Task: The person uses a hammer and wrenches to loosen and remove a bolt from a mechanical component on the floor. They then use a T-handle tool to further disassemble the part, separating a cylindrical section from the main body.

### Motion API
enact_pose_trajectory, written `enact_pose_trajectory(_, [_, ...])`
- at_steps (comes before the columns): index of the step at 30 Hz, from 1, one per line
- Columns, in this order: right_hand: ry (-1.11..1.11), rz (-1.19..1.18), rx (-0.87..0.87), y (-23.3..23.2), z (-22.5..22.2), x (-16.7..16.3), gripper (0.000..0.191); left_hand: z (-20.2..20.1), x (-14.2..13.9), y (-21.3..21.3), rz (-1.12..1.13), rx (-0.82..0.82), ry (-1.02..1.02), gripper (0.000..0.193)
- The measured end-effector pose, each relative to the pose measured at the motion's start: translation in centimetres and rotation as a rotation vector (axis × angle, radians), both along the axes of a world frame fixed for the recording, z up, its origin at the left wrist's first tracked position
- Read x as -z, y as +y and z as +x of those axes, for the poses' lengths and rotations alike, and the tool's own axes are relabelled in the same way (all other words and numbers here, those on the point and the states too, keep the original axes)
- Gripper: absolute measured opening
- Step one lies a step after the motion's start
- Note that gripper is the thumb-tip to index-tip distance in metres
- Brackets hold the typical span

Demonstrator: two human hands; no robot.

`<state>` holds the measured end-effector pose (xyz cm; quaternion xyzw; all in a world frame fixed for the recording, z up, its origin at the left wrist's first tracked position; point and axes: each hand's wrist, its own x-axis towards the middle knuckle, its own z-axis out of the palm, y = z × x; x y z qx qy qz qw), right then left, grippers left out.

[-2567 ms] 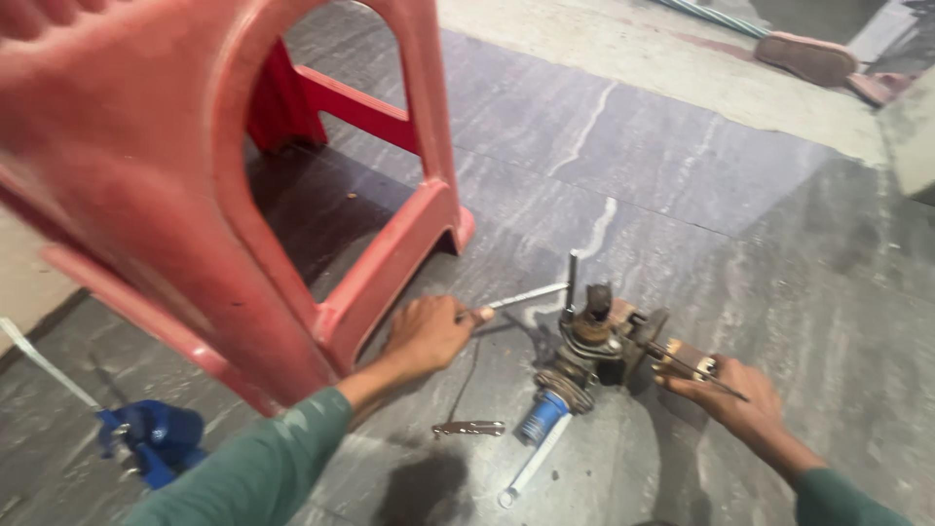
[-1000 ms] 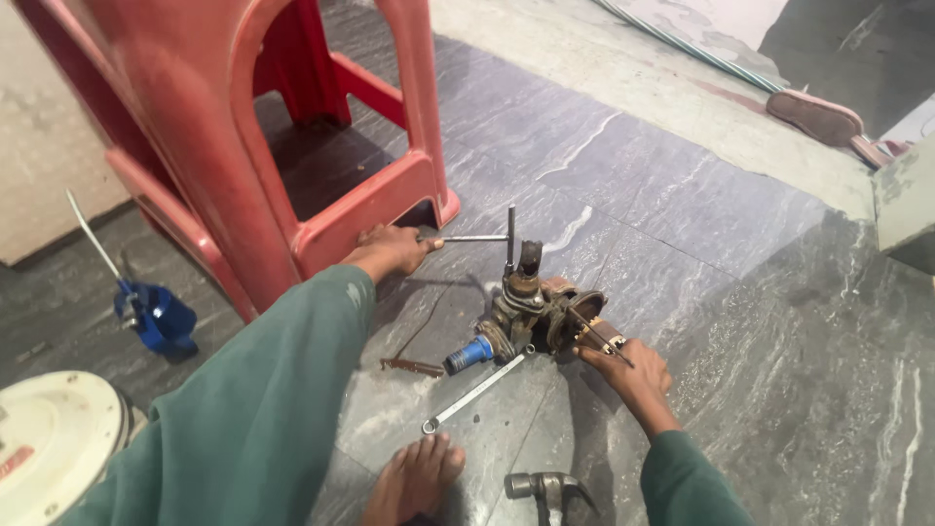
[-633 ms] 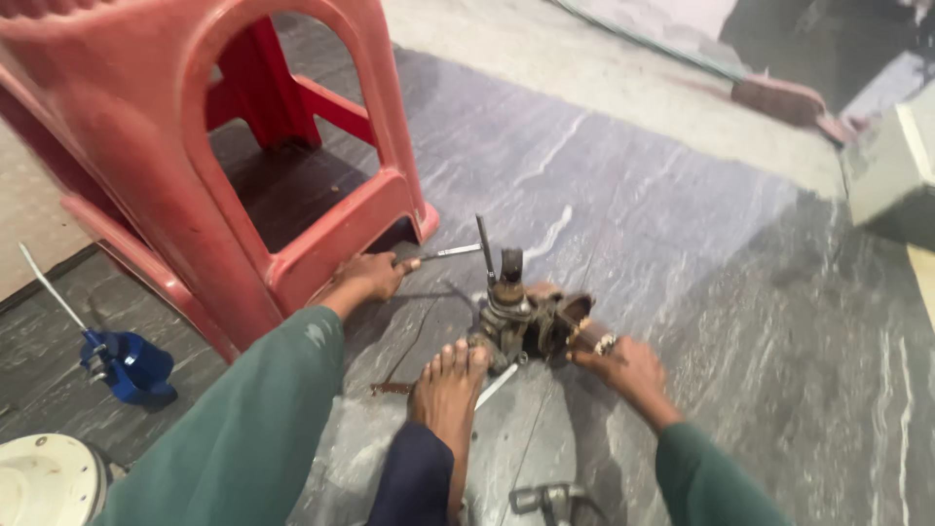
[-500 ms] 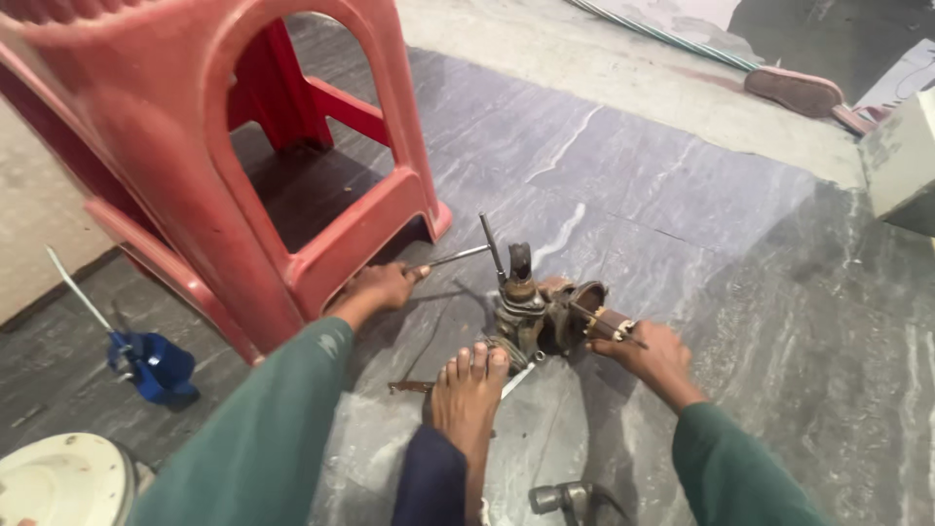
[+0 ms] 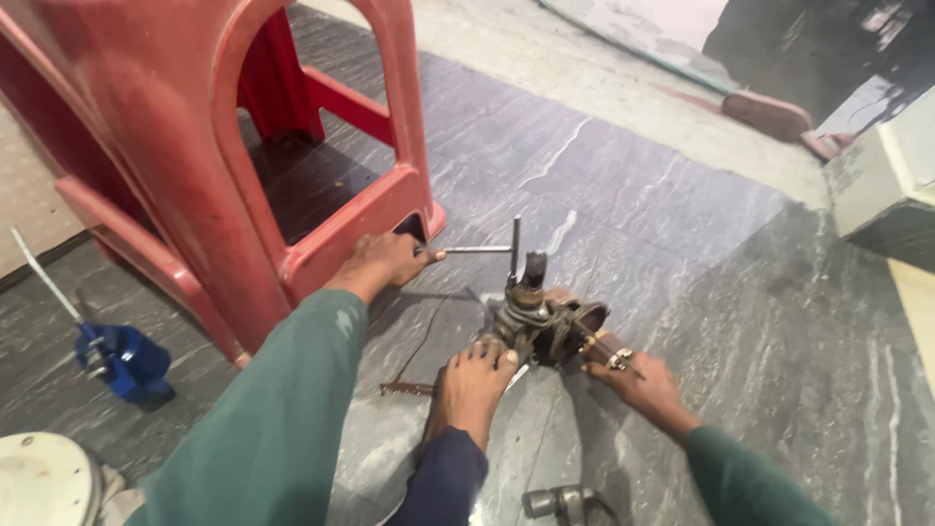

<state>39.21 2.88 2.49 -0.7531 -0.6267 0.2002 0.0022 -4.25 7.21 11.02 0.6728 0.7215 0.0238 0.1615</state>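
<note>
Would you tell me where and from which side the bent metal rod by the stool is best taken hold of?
Probably by the horizontal arm of the bent metal rod, from the stool side, where the left hand meets it. That arm lies along the floor; the upright end stands beside the carburettor-like part.

Red plastic stool (image 5: 243, 146) upper left, standing on grey stone floor (image 5: 682, 224). Blue tool (image 5: 122, 358) with a thin metal rod beside it at left. White round lid (image 5: 44, 482) bottom-left corner. Hammer head (image 5: 560, 502) at bottom edge. Sandal (image 5: 769, 115) far back.
</note>
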Motion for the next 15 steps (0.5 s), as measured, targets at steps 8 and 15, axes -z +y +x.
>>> enact_pose_trajectory(8, [0.174, 0.077, -0.001, -1.0, 0.3, 1.0, 0.073, -0.4, -1.3, -2.6, 0.114, 0.08, -0.024, 0.079])
enact_pose_trajectory(15, [0.068, 0.145, 0.057, -2.2, -0.7, 1.3, 0.08, 0.2, -2.1, -3.8, 0.097, 0.027, -0.022, 0.079])
